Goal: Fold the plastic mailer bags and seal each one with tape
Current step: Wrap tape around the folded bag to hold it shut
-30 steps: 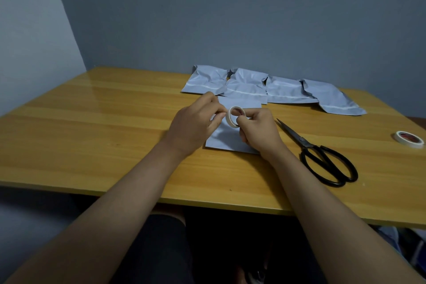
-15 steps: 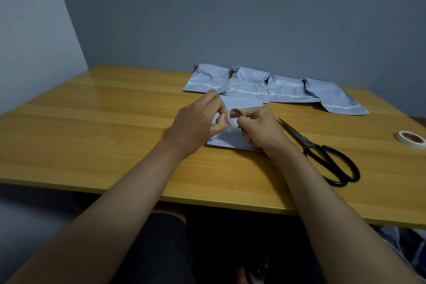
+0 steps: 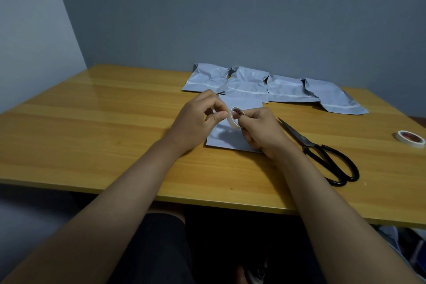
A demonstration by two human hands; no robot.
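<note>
1. Two hands up over the middle of the table point(image 3: 92, 127), both working a small white tape roll point(image 3: 235, 117) w/ a reddish core.
2. Right hand point(image 3: 262, 132) grips the roll, fingers curled round it, roll held on edge just above the table.
3. Left hand point(image 3: 196, 120) has thumb + forefinger pinched together right at the roll's left side. Looks like it's on the tape end, but too small to say for sure.
4. Directly under the hands: one flat grey mailer bag point(image 3: 228, 139), lying toward the middle, partly hidden by the right hand.
5. Four more grey mailer bags point(image 3: 288, 90) in a row along the far edge, overlapping each other a bit, crinkled at their far ends. The nearer bag's far edge touches or tucks under that row.
6. Black scissors point(image 3: 322, 154) lie closed just right of the right hand, blades pointing toward the bag, handles toward the near edge.
7. Second tape roll point(image 3: 411, 138) sits flat by the right edge, well apart from everything else.
8. Grey wall point(image 3: 230, 18) behind the table, person's dark-clothed legs below the near edge.
</note>
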